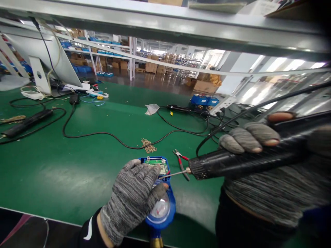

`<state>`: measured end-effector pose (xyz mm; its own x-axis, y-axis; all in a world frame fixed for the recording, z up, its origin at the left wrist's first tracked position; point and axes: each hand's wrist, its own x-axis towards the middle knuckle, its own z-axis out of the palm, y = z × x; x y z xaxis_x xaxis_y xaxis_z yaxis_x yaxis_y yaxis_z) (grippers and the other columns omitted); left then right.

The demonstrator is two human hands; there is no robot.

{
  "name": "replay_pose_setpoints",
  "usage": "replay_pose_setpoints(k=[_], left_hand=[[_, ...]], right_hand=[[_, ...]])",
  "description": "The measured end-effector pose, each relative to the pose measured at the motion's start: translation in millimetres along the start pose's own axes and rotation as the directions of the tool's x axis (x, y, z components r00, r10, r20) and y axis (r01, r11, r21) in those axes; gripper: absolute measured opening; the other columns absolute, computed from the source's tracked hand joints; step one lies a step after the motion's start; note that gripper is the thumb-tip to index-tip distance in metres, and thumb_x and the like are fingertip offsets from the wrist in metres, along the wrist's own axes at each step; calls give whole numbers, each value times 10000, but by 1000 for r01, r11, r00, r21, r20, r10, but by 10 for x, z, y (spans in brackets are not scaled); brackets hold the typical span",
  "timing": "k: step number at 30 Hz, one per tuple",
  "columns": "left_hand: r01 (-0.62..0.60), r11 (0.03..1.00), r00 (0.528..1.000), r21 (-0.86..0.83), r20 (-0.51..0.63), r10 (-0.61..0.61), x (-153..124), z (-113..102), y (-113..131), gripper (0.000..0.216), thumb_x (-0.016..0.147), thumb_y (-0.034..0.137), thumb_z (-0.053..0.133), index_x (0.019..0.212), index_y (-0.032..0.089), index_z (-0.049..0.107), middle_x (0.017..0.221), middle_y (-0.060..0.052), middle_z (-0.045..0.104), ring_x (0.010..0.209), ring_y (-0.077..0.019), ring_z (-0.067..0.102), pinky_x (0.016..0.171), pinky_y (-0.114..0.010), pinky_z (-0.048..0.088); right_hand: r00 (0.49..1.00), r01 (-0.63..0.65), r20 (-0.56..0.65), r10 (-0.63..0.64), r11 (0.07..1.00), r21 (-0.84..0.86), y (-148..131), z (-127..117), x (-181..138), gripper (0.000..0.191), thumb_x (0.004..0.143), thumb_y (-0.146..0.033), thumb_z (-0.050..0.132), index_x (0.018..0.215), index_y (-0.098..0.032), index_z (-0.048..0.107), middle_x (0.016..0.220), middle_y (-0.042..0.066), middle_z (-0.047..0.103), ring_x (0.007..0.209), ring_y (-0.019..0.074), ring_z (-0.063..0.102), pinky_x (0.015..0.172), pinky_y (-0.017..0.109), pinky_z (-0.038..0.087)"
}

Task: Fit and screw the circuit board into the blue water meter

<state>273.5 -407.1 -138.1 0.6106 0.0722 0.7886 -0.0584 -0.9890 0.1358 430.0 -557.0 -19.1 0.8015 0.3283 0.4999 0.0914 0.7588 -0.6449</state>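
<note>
My left hand [133, 196], in a grey knit glove, lies over a blue water meter [161, 203] with a round glass dial and a green circuit board [157, 162] at its top. Its fingers curl over the meter's body and hold it down on the green mat [64, 172]. My right hand [254, 139], gloved with bare fingertips, is wrapped round a black electric screwdriver [232, 162]. The screwdriver's thin bit [174, 174] points left and its tip meets the meter beside the circuit board.
Red-handled pliers [181, 162] lie just right of the meter. A small heap of brass screws [148, 144] sits behind it. Black cables [103, 132] cross the mat. A monitor's back [43, 58] stands far left, a crumpled white bag [151, 109] and blue parts [204, 100] at the rear.
</note>
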Motion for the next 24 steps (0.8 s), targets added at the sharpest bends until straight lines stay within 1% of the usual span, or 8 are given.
replay_pose_setpoints(k=[2, 3, 6, 12, 16, 20, 22, 24], left_hand=[[-24, 999, 1000, 23, 14, 24, -24, 12, -17, 150, 973, 288, 535, 1006, 204, 656, 915, 11, 756, 818, -183, 716, 889, -429, 556], [-34, 999, 999, 32, 20, 33, -35, 18, -28, 150, 972, 263, 522, 1005, 207, 657, 911, 6, 757, 816, -185, 718, 881, -430, 562], [-56, 998, 998, 40, -1, 56, -53, 30, -53, 165, 970, 219, 492, 1004, 199, 652, 897, -5, 757, 812, -185, 720, 869, -427, 575], [-67, 996, 998, 51, -17, 68, -58, 36, -40, 133, 964, 233, 530, 1003, 191, 651, 923, 2, 755, 838, -182, 714, 896, -426, 563], [-53, 998, 998, 41, -20, 54, -69, 47, -36, 127, 955, 216, 543, 991, 185, 660, 913, -3, 754, 840, -177, 705, 920, -412, 547], [-70, 996, 996, 48, -43, 72, -62, 54, -41, 143, 954, 204, 526, 948, 174, 666, 900, -13, 755, 816, -183, 700, 908, -413, 543], [-70, 997, 997, 43, -30, 71, -48, 50, -34, 152, 955, 201, 516, 948, 173, 665, 900, -16, 754, 811, -186, 701, 904, -417, 543], [-38, 999, 999, 19, 11, 38, -33, 38, -19, 145, 953, 232, 533, 983, 181, 666, 915, -13, 753, 823, -189, 705, 914, -425, 540]], right_hand=[[995, -12, 104, 8, 999, 42, 7, -17, -23, 299, 766, -294, 821, 919, -124, 627, 651, -58, 479, 542, 86, 445, 529, 237, 481], [992, -16, 126, 10, 999, 46, 11, -18, -34, 279, 792, -293, 798, 929, -121, 625, 660, -53, 482, 557, 88, 450, 546, 242, 489], [994, -13, 105, 11, 1000, 22, 20, 12, -65, 237, 836, -304, 741, 933, -127, 615, 668, -46, 470, 566, 89, 434, 567, 244, 494], [999, 6, 42, -5, 1000, -14, 28, 110, -96, 219, 823, -275, 739, 915, -125, 609, 671, -44, 441, 583, 93, 414, 557, 245, 475], [999, 1, 38, 0, 1000, -25, 30, 124, -105, 206, 814, -262, 738, 910, -135, 609, 669, -44, 422, 578, 98, 409, 544, 239, 467], [998, -5, 58, 6, 1000, -18, 37, 155, -140, 198, 812, -267, 738, 917, -149, 620, 688, -45, 393, 571, 99, 402, 543, 245, 473], [999, 4, 39, -2, 999, -46, 43, 197, -165, 207, 811, -270, 745, 920, -144, 622, 698, -45, 380, 574, 96, 381, 550, 242, 469], [1000, 20, -12, -21, 998, -62, 50, 248, -187, 216, 808, -259, 746, 920, -130, 615, 707, -44, 365, 583, 95, 360, 540, 226, 451]])
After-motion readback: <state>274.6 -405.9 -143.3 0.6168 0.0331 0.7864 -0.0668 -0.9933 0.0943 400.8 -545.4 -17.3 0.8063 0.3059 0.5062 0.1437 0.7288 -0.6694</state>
